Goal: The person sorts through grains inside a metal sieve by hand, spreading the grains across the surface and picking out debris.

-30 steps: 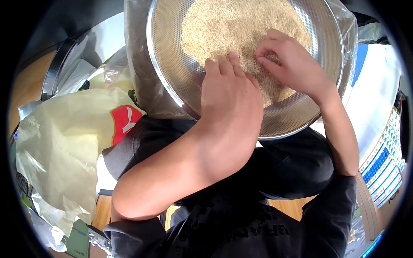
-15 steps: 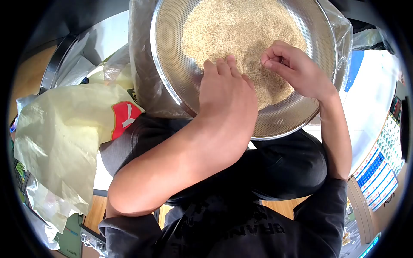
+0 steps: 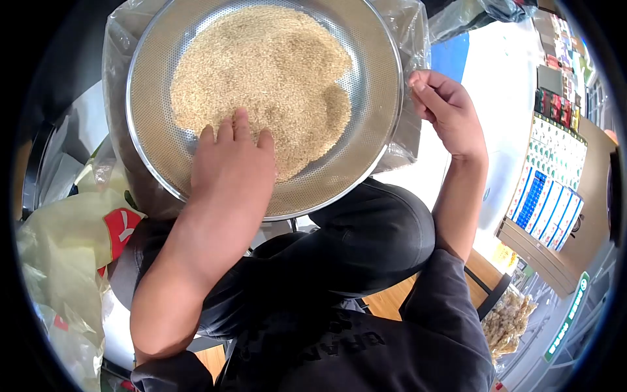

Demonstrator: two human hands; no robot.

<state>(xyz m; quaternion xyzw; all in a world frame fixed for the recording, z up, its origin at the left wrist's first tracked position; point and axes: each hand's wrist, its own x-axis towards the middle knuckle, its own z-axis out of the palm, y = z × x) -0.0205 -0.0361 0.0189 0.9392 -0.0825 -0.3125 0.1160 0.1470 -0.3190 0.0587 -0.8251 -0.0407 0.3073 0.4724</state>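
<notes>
A wide round perforated metal sieve (image 3: 157, 153) holds a broad heap of small tan grains (image 3: 255, 72); their exact kind is too fine to tell. My left hand (image 3: 235, 157) rests at the near side of the heap, fingers stretched out and apart, fingertips touching the grains. Out past the sieve's right rim is my right hand (image 3: 450, 114), raised with thumb and forefinger pinched together. Anything between those fingertips is too small to make out. Clear plastic bagging (image 3: 117, 85) shows around and beneath the sieve.
My dark-trousered knee (image 3: 385, 228) is just below the sieve. At left hangs a pale yellow plastic bag (image 3: 65, 242) with a red patch. A white surface (image 3: 499, 59) spreads to the right. Beyond stand a printed chart board (image 3: 548, 196) and a bag of light brown pieces (image 3: 506, 323).
My right hand has left the grains and moved right, outside the rim, still pinched. My left hand stays at the heap. The view has turned, so the sieve appears farther left.
</notes>
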